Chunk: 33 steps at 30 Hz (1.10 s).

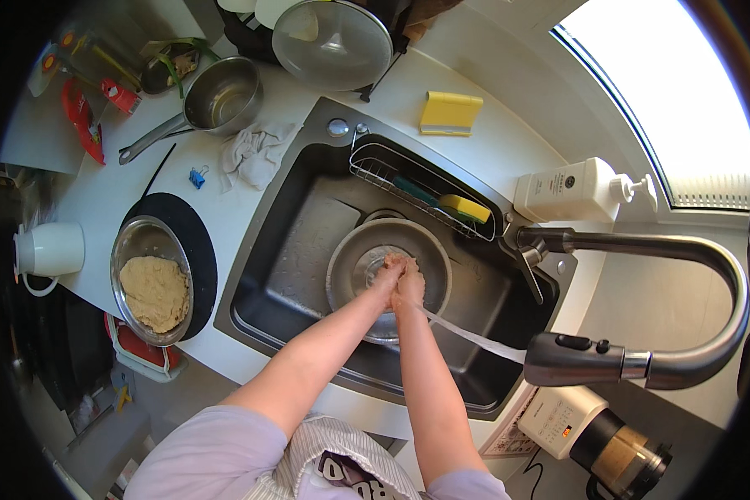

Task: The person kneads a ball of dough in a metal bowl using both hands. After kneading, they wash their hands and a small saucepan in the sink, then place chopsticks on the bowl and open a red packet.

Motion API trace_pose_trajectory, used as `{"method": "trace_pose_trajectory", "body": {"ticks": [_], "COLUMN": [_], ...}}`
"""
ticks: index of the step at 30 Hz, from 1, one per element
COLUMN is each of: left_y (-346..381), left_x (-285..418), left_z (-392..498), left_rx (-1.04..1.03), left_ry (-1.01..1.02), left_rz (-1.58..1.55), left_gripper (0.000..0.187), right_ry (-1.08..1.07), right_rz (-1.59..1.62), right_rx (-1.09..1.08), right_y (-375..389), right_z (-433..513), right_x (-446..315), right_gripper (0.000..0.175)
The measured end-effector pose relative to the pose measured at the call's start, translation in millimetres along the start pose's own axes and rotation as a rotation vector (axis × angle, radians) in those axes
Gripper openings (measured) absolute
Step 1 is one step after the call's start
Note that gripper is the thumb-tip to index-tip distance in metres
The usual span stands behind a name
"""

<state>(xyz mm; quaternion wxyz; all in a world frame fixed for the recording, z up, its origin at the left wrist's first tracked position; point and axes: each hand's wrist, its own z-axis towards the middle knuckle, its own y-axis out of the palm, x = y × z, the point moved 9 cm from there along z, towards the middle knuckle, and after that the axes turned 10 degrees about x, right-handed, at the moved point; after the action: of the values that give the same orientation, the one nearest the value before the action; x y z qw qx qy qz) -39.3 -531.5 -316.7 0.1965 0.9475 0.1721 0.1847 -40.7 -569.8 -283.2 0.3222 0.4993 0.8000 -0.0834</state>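
My left hand (384, 279) and my right hand (412, 282) are pressed together over a round metal basin (345, 256) in the sink (300, 250). Water (475, 340) streams from the pull-down head of the faucet (575, 359) and meets my right wrist. The fingers overlap, so whether anything lies between the palms is hidden. Some water shows inside the basin below the hands. Another round metal rim (384, 214) peeks out behind the basin.
Left of the sink, a metal bowl of dough (154, 294) sits on a black round pan or board (203, 275). Nearby are a saucepan (225, 100), a cloth (256, 153) and a blue binder clip (197, 177). A wire rack holds a sponge (465, 207); a pump bottle (569, 190) and a blender (600, 431) stand right.
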Motion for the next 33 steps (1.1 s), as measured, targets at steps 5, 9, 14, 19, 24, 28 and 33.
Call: {"method": "trace_pose_trajectory", "body": {"ticks": [5, 9, 14, 19, 24, 28, 33], "left_y": [-24, 0, 1, -11, -16, -52, -34], "left_x": [-14, -13, -24, -27, -27, -41, 1], "left_z": [53, 15, -10, -21, -12, 30, 20], "left_rx": [0.038, 0.084, 0.154, 0.232, 0.052, 0.149, 0.166], "left_ry": [0.105, -0.221, -0.204, -0.194, -0.094, 0.073, 0.167], "left_rz": [-0.01, -0.194, 0.037, 0.114, -0.358, -0.143, 0.15], "left_gripper": [0.019, 0.022, 0.032, 0.042, 0.021, 0.023, 0.024], "right_ry": [-0.566, -0.856, -0.595, 0.006, 0.228, 0.341, -0.049], "right_rz": [-0.833, -1.112, -1.634, -1.052, 0.084, 0.227, -0.317], "right_rx": [-0.002, -0.272, -0.152, 0.169, 0.173, 0.084, 0.103], "right_y": [15, 18, -13, -22, -28, -28, -16], "right_z": [-38, -40, -9, -9, 18, 13, -30], "right_x": [-43, -36, -16, -5, 46, 56, 13], "right_gripper": [0.043, 0.051, 0.058, 0.043, 0.031, 0.028, 0.04]}}
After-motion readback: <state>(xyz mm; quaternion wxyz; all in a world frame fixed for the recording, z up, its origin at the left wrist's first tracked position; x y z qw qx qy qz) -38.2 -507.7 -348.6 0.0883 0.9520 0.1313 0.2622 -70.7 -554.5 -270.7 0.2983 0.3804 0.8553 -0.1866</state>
